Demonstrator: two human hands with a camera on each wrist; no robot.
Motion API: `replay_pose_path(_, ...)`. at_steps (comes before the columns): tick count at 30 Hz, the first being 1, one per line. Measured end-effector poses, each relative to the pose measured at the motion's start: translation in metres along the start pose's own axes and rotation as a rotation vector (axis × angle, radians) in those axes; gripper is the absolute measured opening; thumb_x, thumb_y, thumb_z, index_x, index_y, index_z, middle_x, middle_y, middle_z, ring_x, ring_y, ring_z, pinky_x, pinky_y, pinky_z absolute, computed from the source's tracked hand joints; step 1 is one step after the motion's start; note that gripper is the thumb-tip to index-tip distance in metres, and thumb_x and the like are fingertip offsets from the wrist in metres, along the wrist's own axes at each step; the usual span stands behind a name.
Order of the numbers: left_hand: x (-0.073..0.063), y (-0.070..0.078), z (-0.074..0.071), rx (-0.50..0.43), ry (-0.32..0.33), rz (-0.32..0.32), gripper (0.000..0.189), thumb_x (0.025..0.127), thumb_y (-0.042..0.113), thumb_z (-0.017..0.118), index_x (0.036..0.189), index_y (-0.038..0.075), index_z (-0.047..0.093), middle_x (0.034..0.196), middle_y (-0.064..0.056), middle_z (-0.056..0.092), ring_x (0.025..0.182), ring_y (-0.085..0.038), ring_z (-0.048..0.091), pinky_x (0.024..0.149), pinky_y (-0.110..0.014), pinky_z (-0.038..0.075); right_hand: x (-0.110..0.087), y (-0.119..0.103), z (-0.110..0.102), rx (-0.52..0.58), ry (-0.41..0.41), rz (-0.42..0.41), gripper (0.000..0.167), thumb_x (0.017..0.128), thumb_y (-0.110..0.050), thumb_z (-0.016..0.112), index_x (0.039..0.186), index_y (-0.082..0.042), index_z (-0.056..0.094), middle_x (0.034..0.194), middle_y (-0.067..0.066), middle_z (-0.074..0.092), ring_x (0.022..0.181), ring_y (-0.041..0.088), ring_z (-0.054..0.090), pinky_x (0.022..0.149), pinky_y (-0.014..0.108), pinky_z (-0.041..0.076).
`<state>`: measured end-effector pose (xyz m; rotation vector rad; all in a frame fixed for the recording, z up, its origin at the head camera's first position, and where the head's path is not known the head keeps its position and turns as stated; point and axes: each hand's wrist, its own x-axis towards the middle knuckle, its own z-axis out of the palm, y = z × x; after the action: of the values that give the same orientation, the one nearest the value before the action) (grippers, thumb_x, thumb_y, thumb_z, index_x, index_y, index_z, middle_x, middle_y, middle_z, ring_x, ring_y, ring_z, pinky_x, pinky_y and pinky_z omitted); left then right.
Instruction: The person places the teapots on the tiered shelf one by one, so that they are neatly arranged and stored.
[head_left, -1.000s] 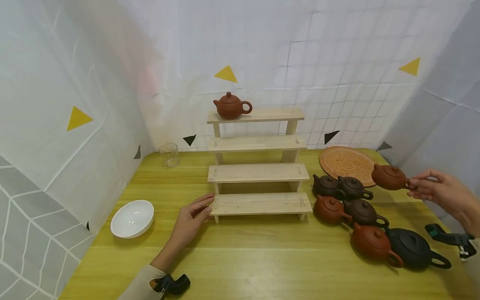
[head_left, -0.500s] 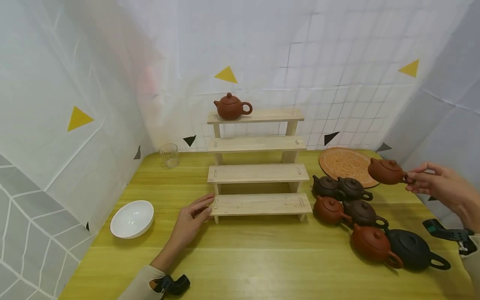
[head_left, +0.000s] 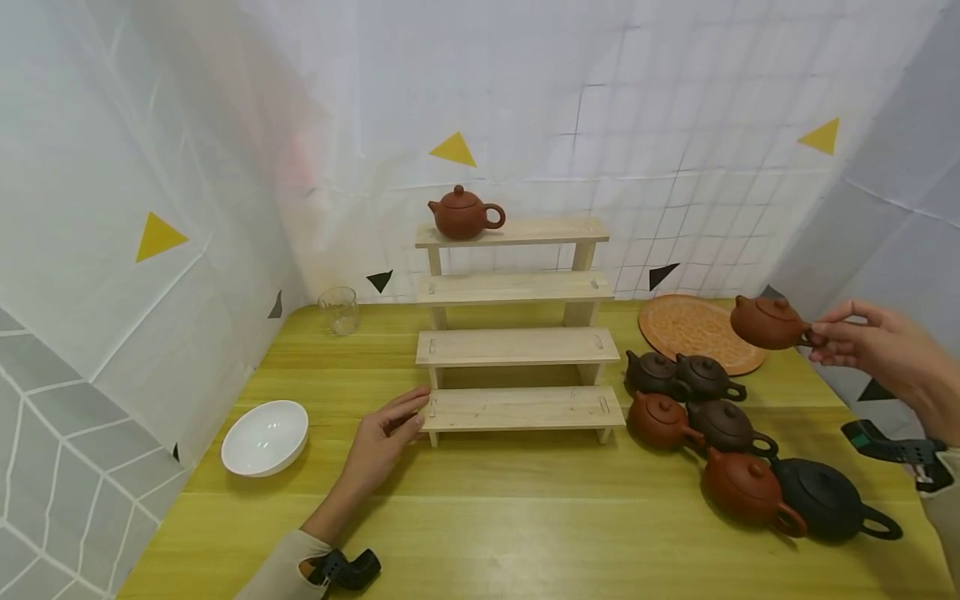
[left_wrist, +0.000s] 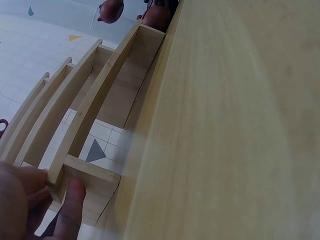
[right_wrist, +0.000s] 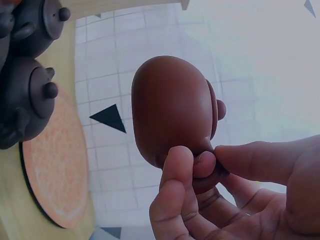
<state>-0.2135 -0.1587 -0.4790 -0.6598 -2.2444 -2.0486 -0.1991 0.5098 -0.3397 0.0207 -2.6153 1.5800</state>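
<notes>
My right hand [head_left: 888, 354] holds a small reddish-brown teapot [head_left: 768, 322] by its handle, raised above the table at the right. In the right wrist view, thumb and fingers pinch the handle and the teapot's rounded body [right_wrist: 172, 105] faces the camera. A stepped wooden display stand [head_left: 517, 346] stands mid-table. My left hand [head_left: 386, 437] grips the left end of its lowest board, thumb and fingers on either side in the left wrist view. Another reddish-brown teapot [head_left: 460, 215] sits on the left of the top board, spout to the left.
Several teapots cluster right of the stand, among them a red one [head_left: 752, 487], a black one [head_left: 825, 498] and a dark brown one [head_left: 705, 377]. Behind them lies a round orange-brown mat [head_left: 686, 325]. A white bowl [head_left: 265, 439] and a clear glass [head_left: 340, 312] stand at the left.
My right hand has lifted the teapot higher and moved it slightly left and away from me. The left hand stays on the stand.
</notes>
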Motion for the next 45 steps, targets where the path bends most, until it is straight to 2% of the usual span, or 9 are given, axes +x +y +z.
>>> replay_pose_path(13,0.0,0.0,0.0,-0.004,-0.001,0.004,0.036,0.104,0.007,0.065,0.138,-0.005,0.064,0.15,-0.022,0.052,0.126,-0.034,0.06,0.086,-0.033,0.059,0.015,-0.035,0.004,-0.056,0.001,0.001,0.019,0.113,-0.017,0.046,0.11,0.0,0.054,0.092,-0.006,0.067,0.075,0.018,0.069,0.067,0.029,0.059)
replay_pose_path(19,0.0,-0.001,0.0,0.006,0.002,-0.005,0.036,0.104,0.008,0.065,0.138,-0.004,0.065,0.15,-0.019,0.053,0.126,-0.032,0.06,0.086,-0.032,0.059,0.021,-0.049,0.006,-0.018,-0.031,-0.022,0.015,0.112,-0.013,0.046,0.11,-0.002,0.056,0.092,-0.002,0.069,0.075,0.018,0.069,0.068,0.028,0.058)
replay_pose_path(23,0.0,-0.001,0.0,0.007,0.0,-0.011,0.036,0.104,0.008,0.065,0.138,-0.003,0.065,0.15,-0.018,0.054,0.127,-0.033,0.06,0.086,-0.033,0.059,0.023,-0.058,0.008,-0.015,-0.018,-0.02,0.016,0.112,-0.016,0.047,0.109,-0.006,0.059,0.093,-0.003,0.069,0.076,0.018,0.069,0.069,0.028,0.059)
replay_pose_path(28,0.0,-0.001,0.0,0.021,0.006,0.0,0.035,0.104,0.008,0.066,0.137,-0.002,0.066,0.15,-0.019,0.054,0.134,-0.031,0.054,0.088,-0.031,0.058,0.027,-0.071,0.013,-0.033,-0.021,-0.029,0.016,0.112,-0.016,0.047,0.109,-0.004,0.058,0.093,-0.003,0.068,0.076,0.017,0.068,0.07,0.028,0.058)
replay_pose_path(31,0.001,0.0,0.0,0.032,0.02,0.01,0.034,0.103,0.007,0.067,0.136,-0.002,0.067,0.149,-0.02,0.054,0.139,-0.029,0.049,0.092,-0.027,0.055,0.03,-0.078,0.014,-0.034,-0.028,-0.032,0.014,0.112,-0.014,0.047,0.108,-0.005,0.057,0.093,-0.004,0.067,0.075,0.016,0.069,0.07,0.027,0.058)
replay_pose_path(36,0.001,0.001,0.0,0.04,0.045,-0.011,0.032,0.102,0.009,0.07,0.133,0.0,0.071,0.145,-0.013,0.059,0.14,-0.026,0.048,0.099,-0.024,0.05,0.033,-0.086,0.018,-0.04,-0.036,-0.025,0.014,0.112,-0.014,0.046,0.109,-0.006,0.057,0.091,-0.004,0.068,0.075,0.016,0.07,0.07,0.027,0.059)
replay_pose_path(40,0.001,0.0,0.0,0.037,0.058,-0.023,0.031,0.101,0.01,0.072,0.13,0.002,0.073,0.142,-0.006,0.063,0.137,-0.024,0.051,0.099,-0.025,0.051,0.035,-0.089,0.021,-0.064,-0.049,-0.014,0.016,0.113,-0.015,0.045,0.111,-0.003,0.055,0.092,-0.003,0.067,0.076,0.017,0.069,0.07,0.028,0.059)
replay_pose_path(45,0.002,-0.002,0.0,0.006,0.073,-0.035,0.03,0.1,0.007,0.072,0.129,0.002,0.074,0.141,-0.006,0.064,0.136,-0.023,0.052,0.098,-0.027,0.052,0.038,-0.095,0.024,-0.08,-0.057,-0.01,0.018,0.113,-0.018,0.046,0.112,-0.002,0.054,0.093,-0.002,0.067,0.077,0.017,0.069,0.071,0.028,0.059)
